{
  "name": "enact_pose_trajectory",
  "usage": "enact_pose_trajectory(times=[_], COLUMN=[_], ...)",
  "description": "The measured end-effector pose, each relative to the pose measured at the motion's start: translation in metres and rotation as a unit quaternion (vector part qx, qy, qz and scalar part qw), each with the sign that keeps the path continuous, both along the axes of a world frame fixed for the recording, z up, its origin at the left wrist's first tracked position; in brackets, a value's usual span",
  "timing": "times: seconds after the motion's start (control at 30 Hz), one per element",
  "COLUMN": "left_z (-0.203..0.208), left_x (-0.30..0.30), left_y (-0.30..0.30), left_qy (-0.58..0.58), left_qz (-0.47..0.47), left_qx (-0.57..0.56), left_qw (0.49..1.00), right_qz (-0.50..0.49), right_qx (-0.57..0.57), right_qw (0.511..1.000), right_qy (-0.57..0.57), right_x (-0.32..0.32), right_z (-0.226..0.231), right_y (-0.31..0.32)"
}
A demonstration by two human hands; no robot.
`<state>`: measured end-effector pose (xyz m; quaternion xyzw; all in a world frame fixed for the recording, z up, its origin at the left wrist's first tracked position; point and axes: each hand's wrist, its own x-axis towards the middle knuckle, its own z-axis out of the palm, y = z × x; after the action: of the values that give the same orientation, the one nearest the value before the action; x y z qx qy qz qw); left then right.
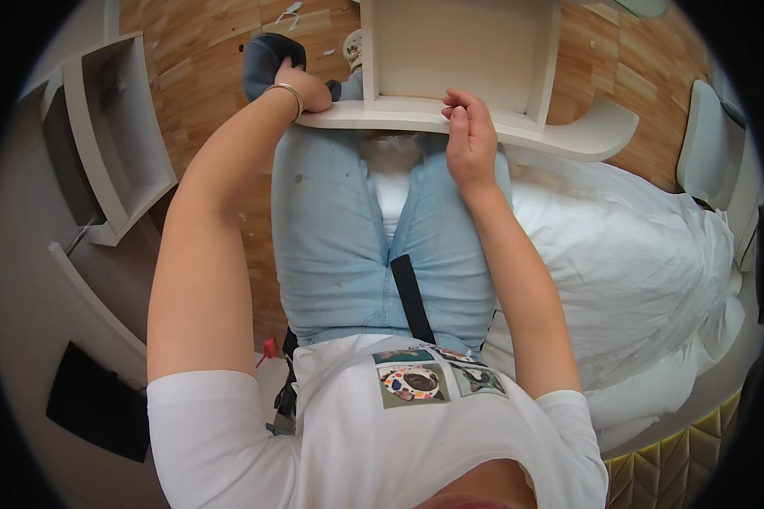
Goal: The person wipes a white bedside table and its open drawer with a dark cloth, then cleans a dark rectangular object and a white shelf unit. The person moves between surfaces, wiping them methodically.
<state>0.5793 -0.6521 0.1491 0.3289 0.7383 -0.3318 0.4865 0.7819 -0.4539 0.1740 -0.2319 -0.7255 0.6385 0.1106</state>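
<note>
**Head view: a white drawer is lying across the person's knees**

A rumpled white cloth covering (603, 254) is spreading along the person's right side. Beside it, two legs in light-blue denim jeans (327, 229) are supporting the near edge of a white, box-shaped drawer (463, 42) with a long, curve-ended panel (569, 140). The drawer is extending away from the body, its hollow facing up; this lap position is probably keeping the panel within easy reach of both hands. At the left, a white open-fronted cabinet (132, 136) is standing well apart.

The left hand (310, 88) is curling around a rounded, dark blue-grey object (266, 64) just beyond the panel's left end; its kind is unclear. The hand seems to be leaning near that end for support. The right hand (471, 144) is hanging half-curled at the panel's edge, fingertips above the hollow, perhaps steadying the drawer; whether it is pinching something small, I cannot tell. A thin, gold-coloured bangle (297, 100) is circling the left wrist.
</note>
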Motion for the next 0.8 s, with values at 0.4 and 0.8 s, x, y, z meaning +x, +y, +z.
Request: enact_pose_trajectory(times=[0.4,0.8], left_z=[0.038,0.057], left_x=[0.047,0.128], left_y=[0.019,0.133], left_qy=[-0.165,-0.074], left_qz=[0.182,0.200], left_qx=[0.223,0.460], left_qw=[0.943,0.862], right_qz=[-0.120,-0.179], right_qx=[-0.172,-0.112], right_qw=[0.978,0.977], right_qy=[0.004,0.008], right_x=[-0.001,0.007], right_z=[0.006,-0.003], right_y=[0.009,0.026])
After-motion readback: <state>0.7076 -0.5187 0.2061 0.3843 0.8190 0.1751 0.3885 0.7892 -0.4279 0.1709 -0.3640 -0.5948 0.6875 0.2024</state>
